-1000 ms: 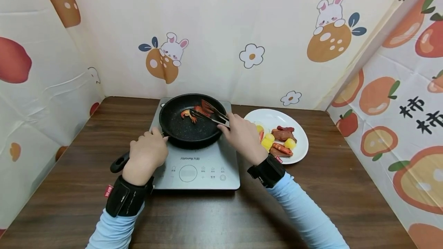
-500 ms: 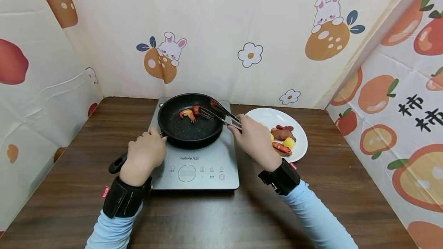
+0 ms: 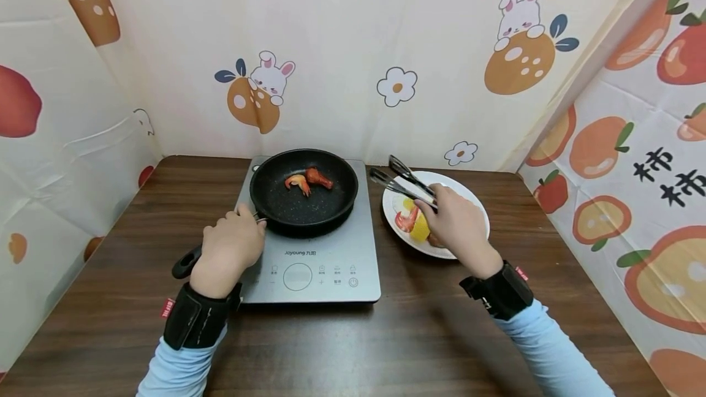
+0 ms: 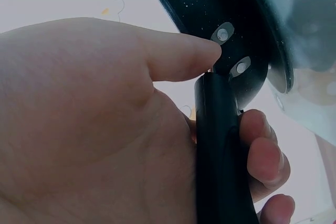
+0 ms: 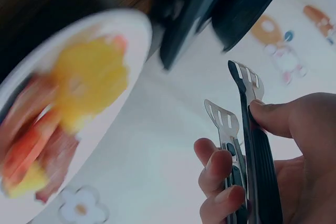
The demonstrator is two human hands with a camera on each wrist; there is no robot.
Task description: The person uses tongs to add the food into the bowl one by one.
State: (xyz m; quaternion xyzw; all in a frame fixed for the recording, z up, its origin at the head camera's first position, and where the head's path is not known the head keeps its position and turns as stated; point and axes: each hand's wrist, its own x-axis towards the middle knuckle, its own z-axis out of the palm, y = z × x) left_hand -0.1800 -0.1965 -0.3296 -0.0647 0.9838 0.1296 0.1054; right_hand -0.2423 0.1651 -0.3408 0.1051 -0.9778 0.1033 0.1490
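Note:
My left hand [image 3: 228, 253] grips the black handle [image 4: 218, 145] of a frying pan [image 3: 298, 213]; in the left wrist view the fingers curl round it and the thumb lies near the rivets. Inside the pan are a shrimp-like orange piece [image 3: 298, 184] and a reddish-brown drumstick-shaped piece [image 3: 320, 178]. My right hand [image 3: 460, 225] holds metal tongs with dark grips [image 5: 257, 150], their arms spread and nothing between the tips. The tongs hover over the left side of a white plate [image 3: 480, 207], which bears yellow pieces [image 3: 420, 227], a shrimp [image 3: 406, 219] and meat [image 5: 58, 156], partly hidden by the hand.
Under the pan is a grey induction cooker [image 3: 331, 280] with a touch panel. A brown wooden table [image 3: 309, 348] carries everything. Printed cloth walls [image 3: 342, 48] enclose the back and both sides.
The tongs have let go of the drumstick-shaped piece, which lies in the pan. My right hand has moved right with the tongs, from the pan to the plate. The left hand stays put.

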